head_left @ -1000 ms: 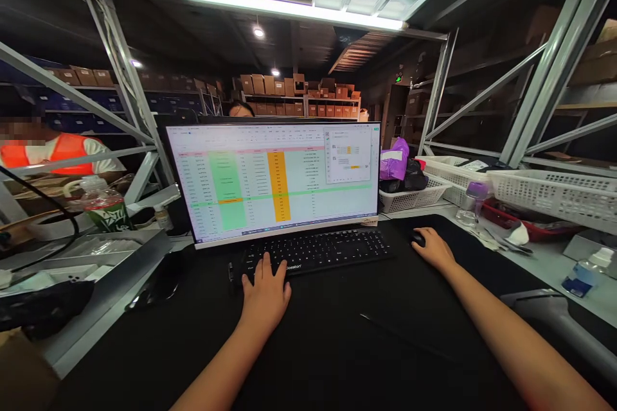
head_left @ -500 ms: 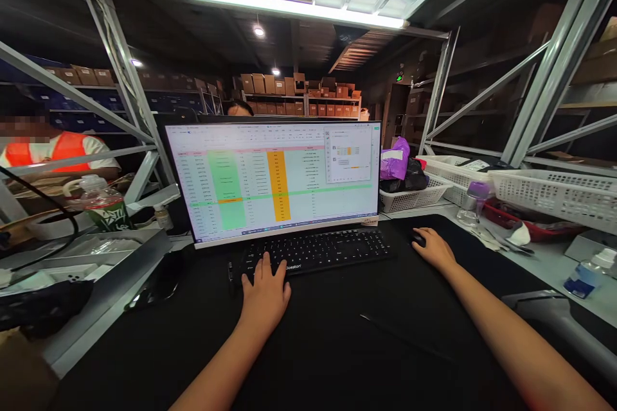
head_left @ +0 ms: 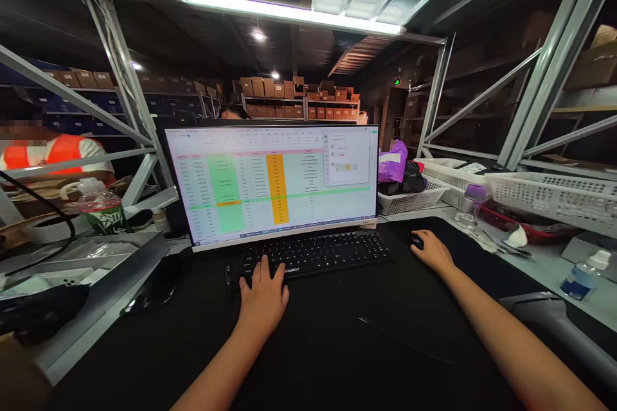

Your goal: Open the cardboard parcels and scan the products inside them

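My left hand point(head_left: 263, 298) lies at the lower left of a black keyboard point(head_left: 332, 252), fingers spread with the tips over its front keys. Farther right, my right hand point(head_left: 434, 252) is curved over a black computer mouse point(head_left: 416, 241), which is partly hidden under the fingers. Behind the keyboard stands a monitor point(head_left: 299, 205) showing a spreadsheet with green and orange columns. A small chat-like window point(head_left: 346, 170) covers the upper right of the screen. Both forearms rest over a black desk mat point(head_left: 318, 347).
At right are white baskets point(head_left: 544, 196), a purple bag point(head_left: 393, 164), a spray bottle point(head_left: 583, 277) and a grey handheld device point(head_left: 544, 318). A thin dark stick point(head_left: 405, 340) lies on the mat. On the left are a bottle point(head_left: 103, 209) and a person in an orange vest point(head_left: 72, 149).
The content of the small window on the screen has changed. My view has shifted slightly; both hands keep their places on the keyboard and mouse.
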Tool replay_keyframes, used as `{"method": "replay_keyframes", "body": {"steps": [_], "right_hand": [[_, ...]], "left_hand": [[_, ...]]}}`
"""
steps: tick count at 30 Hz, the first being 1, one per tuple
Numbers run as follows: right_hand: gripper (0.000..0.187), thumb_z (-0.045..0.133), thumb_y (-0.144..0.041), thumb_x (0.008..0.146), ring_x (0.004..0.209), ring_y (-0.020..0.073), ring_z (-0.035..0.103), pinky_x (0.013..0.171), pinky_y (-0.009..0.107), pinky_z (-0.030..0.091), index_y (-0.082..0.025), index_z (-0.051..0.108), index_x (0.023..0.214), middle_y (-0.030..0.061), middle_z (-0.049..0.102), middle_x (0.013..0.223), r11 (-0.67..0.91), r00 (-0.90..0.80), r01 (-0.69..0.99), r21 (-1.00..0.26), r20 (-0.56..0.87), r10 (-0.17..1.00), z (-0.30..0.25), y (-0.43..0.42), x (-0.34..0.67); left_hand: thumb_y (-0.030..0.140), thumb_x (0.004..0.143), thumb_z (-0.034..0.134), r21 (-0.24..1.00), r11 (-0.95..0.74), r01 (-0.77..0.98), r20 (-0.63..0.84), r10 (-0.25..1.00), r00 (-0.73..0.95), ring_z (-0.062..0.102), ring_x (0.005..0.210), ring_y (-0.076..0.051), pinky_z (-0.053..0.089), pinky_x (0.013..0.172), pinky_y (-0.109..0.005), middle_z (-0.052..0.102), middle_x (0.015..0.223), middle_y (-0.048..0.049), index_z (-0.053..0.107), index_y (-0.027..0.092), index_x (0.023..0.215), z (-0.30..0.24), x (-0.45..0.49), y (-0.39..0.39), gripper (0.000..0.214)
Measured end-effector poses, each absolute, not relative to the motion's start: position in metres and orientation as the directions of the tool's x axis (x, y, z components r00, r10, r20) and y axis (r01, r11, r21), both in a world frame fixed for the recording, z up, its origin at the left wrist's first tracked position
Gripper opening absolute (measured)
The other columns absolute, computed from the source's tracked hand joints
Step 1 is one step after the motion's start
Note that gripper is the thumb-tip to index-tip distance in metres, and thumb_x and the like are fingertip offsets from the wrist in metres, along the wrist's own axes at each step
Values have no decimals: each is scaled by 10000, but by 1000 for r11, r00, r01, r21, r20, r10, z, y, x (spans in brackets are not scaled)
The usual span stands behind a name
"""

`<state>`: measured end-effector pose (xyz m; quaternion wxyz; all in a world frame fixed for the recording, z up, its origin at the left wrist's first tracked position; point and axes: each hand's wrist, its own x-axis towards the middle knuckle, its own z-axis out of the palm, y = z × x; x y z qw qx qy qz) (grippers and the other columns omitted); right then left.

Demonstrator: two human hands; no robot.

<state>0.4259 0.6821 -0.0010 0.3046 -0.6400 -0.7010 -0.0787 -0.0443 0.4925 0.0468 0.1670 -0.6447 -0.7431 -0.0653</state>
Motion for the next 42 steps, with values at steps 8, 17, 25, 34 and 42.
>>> {"method": "replay_keyframes", "body": {"steps": [8, 17, 25, 34, 42], "right_hand": [[501, 605, -309, 841, 1159, 271, 599, 1005, 396, 465, -187, 556, 1324, 120, 577, 1318, 153, 17, 949, -277, 528, 849, 2, 680, 423], [381, 623, -327, 834, 1052, 247, 616, 878, 347, 469, -206, 553, 1188, 92, 582, 1205, 108, 45, 956, -271, 502, 864, 11, 672, 419], [359, 622, -318, 834, 1063, 253, 625, 891, 346, 474, -196, 576, 1169, 101, 596, 1202, 96, 54, 956, -278, 487, 872, 18, 668, 415], [384, 618, -286, 831, 1097, 246, 620, 943, 366, 478, -226, 606, 1211, 87, 600, 1236, 154, 14, 948, -279, 521, 854, 11, 672, 418], [401, 622, -309, 837, 1120, 259, 615, 959, 373, 475, -211, 595, 1225, 96, 592, 1256, 139, 27, 949, -284, 510, 860, 10, 673, 419]], "left_hand": [[246, 967, 460, -112, 158, 981, 333, 936, -113, 359, 1457, -365, 350, 1111, -648, 297, 1602, -250, 497, 204, 1460, 47, -43, 493, 496], [245, 964, 468, -127, 153, 980, 340, 935, -102, 370, 1450, -367, 357, 1105, -647, 309, 1595, -254, 500, 205, 1459, 46, -44, 493, 497], [243, 964, 462, -115, 155, 981, 339, 934, -108, 363, 1454, -364, 350, 1111, -649, 305, 1599, -249, 501, 205, 1457, 45, -45, 494, 496], [239, 962, 463, -112, 152, 982, 346, 932, -105, 358, 1456, -367, 355, 1108, -650, 298, 1601, -250, 501, 198, 1457, 45, -45, 494, 498], [242, 964, 455, -122, 155, 980, 348, 932, -105, 366, 1450, -363, 354, 1109, -644, 297, 1601, -246, 499, 209, 1459, 42, -45, 495, 498]]}}
